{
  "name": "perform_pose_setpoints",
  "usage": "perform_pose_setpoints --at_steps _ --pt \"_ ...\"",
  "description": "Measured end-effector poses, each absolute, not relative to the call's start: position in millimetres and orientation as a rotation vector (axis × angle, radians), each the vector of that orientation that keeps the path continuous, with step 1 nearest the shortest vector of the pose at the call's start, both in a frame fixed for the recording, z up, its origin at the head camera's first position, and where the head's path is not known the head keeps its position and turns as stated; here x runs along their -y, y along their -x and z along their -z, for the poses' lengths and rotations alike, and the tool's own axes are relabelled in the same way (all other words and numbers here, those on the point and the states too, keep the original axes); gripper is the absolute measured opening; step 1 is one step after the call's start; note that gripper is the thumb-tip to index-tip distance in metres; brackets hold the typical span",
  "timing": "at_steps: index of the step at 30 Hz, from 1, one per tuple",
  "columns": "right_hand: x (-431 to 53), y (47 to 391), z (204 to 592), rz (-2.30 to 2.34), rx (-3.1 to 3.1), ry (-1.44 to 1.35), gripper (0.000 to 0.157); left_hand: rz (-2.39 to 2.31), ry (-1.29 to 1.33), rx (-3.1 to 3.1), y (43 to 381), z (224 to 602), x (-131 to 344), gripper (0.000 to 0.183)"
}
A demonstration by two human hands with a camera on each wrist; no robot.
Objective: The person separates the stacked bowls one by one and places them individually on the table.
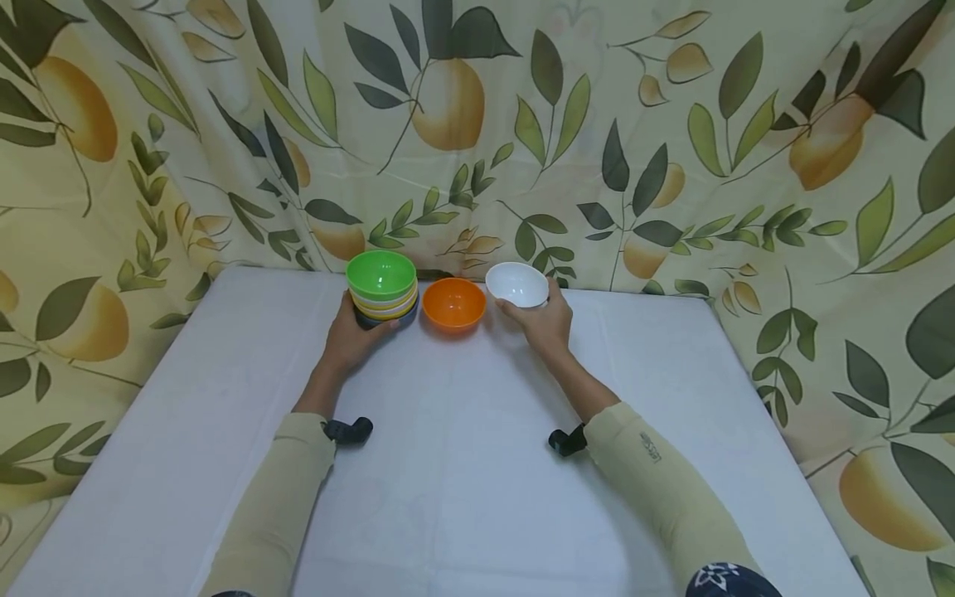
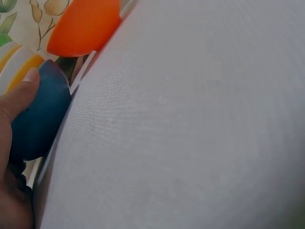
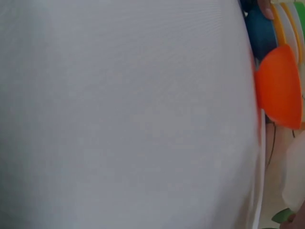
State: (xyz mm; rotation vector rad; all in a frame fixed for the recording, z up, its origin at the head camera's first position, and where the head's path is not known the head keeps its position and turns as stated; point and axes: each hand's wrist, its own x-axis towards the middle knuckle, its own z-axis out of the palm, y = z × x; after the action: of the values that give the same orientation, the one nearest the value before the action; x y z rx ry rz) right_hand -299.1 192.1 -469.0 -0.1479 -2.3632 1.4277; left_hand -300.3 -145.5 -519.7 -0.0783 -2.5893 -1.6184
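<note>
and here we are at the far edge of the white-covered table (image 1: 448,464), both hands busy with bowls! over on the left, the left hand (image 1: 349,338) has a firm grasp on a stack of bowls (image 1: 384,308), thumb pressed along the near side, low down by the blue bowl (image 2: 45,114) at the bottom. look at those layers: the green bowl (image 1: 381,275) sits on top, bands of white and yellow run between, blue underneath. whether that stack bears fully on the cloth, hard to call from here.

in the middle, the orange bowl (image 1: 453,305) stands upright on the table, just beside the stack, its open side facing up.

and out on the right, the right hand (image 1: 548,325) grips the white bowl (image 1: 517,284), thumb on the near side; the right wrist view catches it hanging above the tabletop level, mouth upward, just beside the orange one.

both arms reach forward in beige sleeves (image 1: 261,506), a black device (image 1: 348,430) at each wrist, and behind it all hangs a curtain (image 1: 351,178) printed with fruit and leaves.
</note>
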Motion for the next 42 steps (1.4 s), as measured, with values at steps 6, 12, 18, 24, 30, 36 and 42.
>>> perform_pose_setpoints --at_steps 6,12,18,24,30,36,42 --pt "-197.9 297.8 477.8 -1.442 2.400 0.173 0.099 1.621 0.072 2.597 301.3 516.8 145.1 0.114" --pt "-201.9 296.9 484.7 -1.439 2.449 0.202 0.103 1.616 0.066 2.601 301.6 518.6 145.6 0.114" --pt "-208.9 290.0 486.1 -1.364 2.528 0.201 0.091 1.635 0.080 2.600 302.4 520.3 142.4 0.112" --pt "-211.2 287.2 484.9 -1.329 2.549 0.183 0.093 1.647 0.107 2.581 303.4 518.6 140.4 0.112" --pt "-210.1 287.9 486.8 -1.304 2.571 0.192 0.094 1.635 0.114 2.588 302.7 520.4 142.0 0.113" --pt "-207.2 287.2 484.9 -1.290 2.589 0.207 0.097 1.618 0.108 2.595 302.8 518.6 143.5 0.113" --pt "-203.4 286.5 482.5 -1.291 2.604 0.213 0.094 1.617 0.078 2.591 302.5 518.0 145.5 0.113"
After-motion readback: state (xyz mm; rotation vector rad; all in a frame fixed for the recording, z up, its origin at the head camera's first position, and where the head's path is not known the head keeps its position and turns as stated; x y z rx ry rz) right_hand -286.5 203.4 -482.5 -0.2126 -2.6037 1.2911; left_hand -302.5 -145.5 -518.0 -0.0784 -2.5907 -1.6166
